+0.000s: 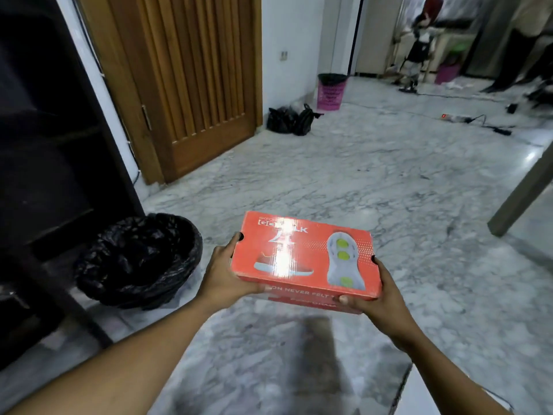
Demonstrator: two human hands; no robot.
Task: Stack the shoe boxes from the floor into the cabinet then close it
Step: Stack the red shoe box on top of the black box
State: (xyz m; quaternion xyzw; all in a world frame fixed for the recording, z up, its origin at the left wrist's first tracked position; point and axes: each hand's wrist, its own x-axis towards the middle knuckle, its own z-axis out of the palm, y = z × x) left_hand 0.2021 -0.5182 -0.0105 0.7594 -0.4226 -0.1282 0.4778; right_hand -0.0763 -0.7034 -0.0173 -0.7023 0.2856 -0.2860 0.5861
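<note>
Orange-red shoe box (305, 259), grey-veined white marble floor (389, 181), pink basket (329, 92), brown door (197, 79)

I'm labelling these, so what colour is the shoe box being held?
Orange-red, with white lettering and a grey sole picture on the lid of the shoe box; head view.

shoe box (305, 256): orange card, glossy print, glare patch on lid | floor (389, 181): grey-veined marble, polished, reflective | door (191, 79): brown wood, ribbed panel, satin | bin liner (140, 259): black plastic film, crinkled, shiny | cabinet (45, 145): dark, matt, material unclear | basket (330, 91): pink plastic lattice
</note>
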